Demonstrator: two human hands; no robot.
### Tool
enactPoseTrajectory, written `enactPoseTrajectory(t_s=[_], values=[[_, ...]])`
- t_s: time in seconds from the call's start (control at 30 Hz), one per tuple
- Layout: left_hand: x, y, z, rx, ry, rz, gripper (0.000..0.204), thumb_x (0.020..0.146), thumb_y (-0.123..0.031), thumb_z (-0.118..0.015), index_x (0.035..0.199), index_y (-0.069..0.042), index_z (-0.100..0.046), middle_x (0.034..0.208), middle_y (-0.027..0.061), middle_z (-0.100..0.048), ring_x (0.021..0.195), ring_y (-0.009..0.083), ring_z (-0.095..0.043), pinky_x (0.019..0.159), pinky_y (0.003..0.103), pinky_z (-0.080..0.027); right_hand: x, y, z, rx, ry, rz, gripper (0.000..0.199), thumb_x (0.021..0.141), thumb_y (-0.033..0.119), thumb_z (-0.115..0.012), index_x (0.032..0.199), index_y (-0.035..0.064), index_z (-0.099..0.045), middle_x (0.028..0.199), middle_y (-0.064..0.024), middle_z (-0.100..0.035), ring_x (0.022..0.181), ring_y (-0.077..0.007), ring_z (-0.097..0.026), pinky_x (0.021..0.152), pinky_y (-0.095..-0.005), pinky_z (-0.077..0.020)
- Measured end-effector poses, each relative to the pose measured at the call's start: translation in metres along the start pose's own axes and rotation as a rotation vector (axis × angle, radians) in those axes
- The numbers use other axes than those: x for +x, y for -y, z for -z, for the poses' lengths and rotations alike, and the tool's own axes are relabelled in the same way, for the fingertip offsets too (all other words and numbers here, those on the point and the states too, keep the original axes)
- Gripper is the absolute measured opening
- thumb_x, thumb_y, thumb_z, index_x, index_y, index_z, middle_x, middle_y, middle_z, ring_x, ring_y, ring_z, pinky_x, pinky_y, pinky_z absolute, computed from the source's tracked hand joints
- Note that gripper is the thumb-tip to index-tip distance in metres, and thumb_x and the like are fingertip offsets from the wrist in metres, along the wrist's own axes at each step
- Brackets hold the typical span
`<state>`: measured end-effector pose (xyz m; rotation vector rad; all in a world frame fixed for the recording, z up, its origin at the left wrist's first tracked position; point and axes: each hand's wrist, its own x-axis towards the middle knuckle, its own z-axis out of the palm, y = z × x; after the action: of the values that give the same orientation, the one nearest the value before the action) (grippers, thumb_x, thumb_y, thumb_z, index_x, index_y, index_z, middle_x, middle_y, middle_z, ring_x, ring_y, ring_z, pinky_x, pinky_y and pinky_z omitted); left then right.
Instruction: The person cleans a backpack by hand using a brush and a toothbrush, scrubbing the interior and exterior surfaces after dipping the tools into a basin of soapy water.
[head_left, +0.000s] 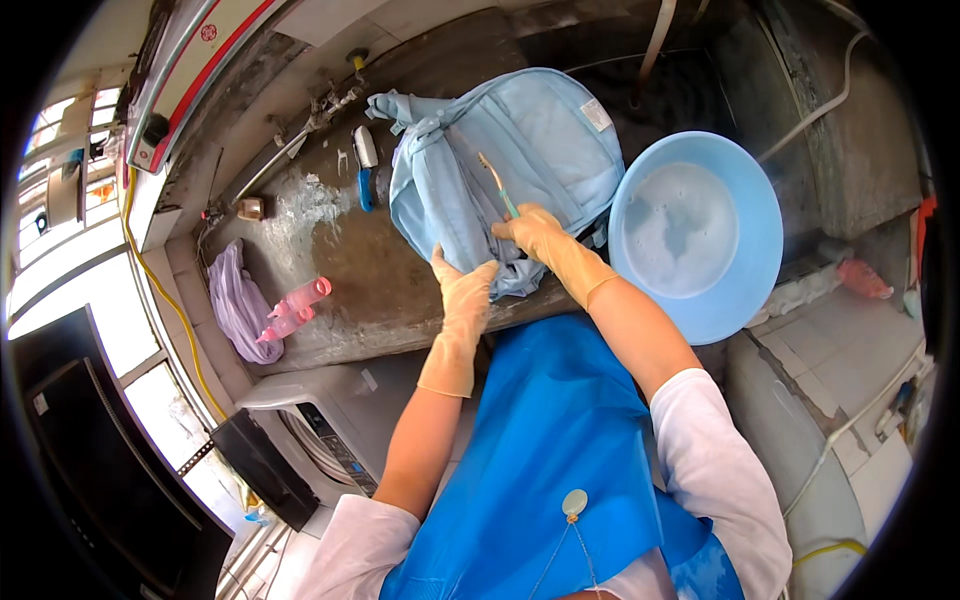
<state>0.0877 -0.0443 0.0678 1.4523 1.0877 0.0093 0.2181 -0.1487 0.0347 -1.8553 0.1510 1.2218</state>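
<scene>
A light blue backpack [552, 130] lies on the dark, worn counter [330, 235], its straps bunched along the left side. I wear pale rubber gloves on both hands. With my left hand [463, 290] I grip the near edge of the backpack, thumb and fingers around a fold of cloth. My right hand [540, 238] is closed on a toothbrush [509, 203] with a teal handle. Its head points away from me over the backpack's cloth; I cannot tell whether the bristles touch it.
A light blue basin [757, 235] of foamy water stands right of the backpack. On the left are a blue-and-white scrub brush [365, 165], pink bottles [300, 298] and a lilac cloth [238, 300]. A front-loading washing machine [335, 425] stands below the counter.
</scene>
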Motion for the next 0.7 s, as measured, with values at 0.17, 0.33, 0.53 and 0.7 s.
enactPoseTrajectory(t_s=[0.17, 0.33, 0.53, 0.7], values=[[-0.007, -0.027, 0.030, -0.188, 0.245, 0.141, 0.097, 0.077, -0.006, -0.076, 0.147, -0.003, -0.009, 0.132, 0.0185, -0.045, 0.117, 0.0251, -0.051, 0.095, 0.033, -0.044, -0.020, 0.031, 0.022, 0.074, -0.023, 0.023, 0.046, 0.075, 0.023, -0.079, 0.108, -0.0027, -0.061, 0.092, -0.0150, -0.066, 0.081, -0.0219, -0.063, 0.072, -0.0345, -0.0488], [-0.015, -0.051, 0.036, -0.129, 0.259, 0.136, 0.091, 0.080, -0.009, -0.076, 0.146, -0.004, -0.014, 0.126, 0.0163, -0.051, 0.113, 0.0205, -0.054, 0.094, 0.034, -0.045, -0.015, 0.043, 0.025, 0.307, 0.078, 0.007, 0.044, 0.075, 0.019, -0.078, 0.106, -0.0046, -0.060, 0.089, -0.0133, -0.065, 0.074, -0.0188, -0.062, 0.066, -0.0321, -0.0486], [0.002, -0.069, 0.054, -0.055, 0.350, -0.004, 0.080, 0.081, -0.002, -0.073, 0.144, -0.001, -0.024, 0.126, 0.0162, -0.053, 0.114, 0.0205, -0.054, 0.097, 0.030, -0.044, -0.003, 0.032, 0.036, 0.277, 0.004, -0.081, 0.040, 0.076, 0.021, -0.075, 0.104, -0.0038, -0.061, 0.081, -0.0137, -0.066, 0.073, -0.0236, -0.063, 0.066, -0.0360, -0.0490], [0.030, -0.036, 0.055, -0.152, 0.301, 0.116, 0.067, 0.082, -0.009, -0.073, 0.138, 0.001, -0.039, 0.120, 0.0105, -0.056, 0.107, 0.0165, -0.057, 0.087, 0.031, -0.049, 0.001, 0.019, 0.005, -0.272, -0.242, 0.184, 0.036, 0.084, 0.030, -0.066, 0.101, -0.0019, -0.062, 0.088, -0.0231, -0.065, 0.091, -0.0429, -0.062, 0.081, -0.0495, -0.0463]])
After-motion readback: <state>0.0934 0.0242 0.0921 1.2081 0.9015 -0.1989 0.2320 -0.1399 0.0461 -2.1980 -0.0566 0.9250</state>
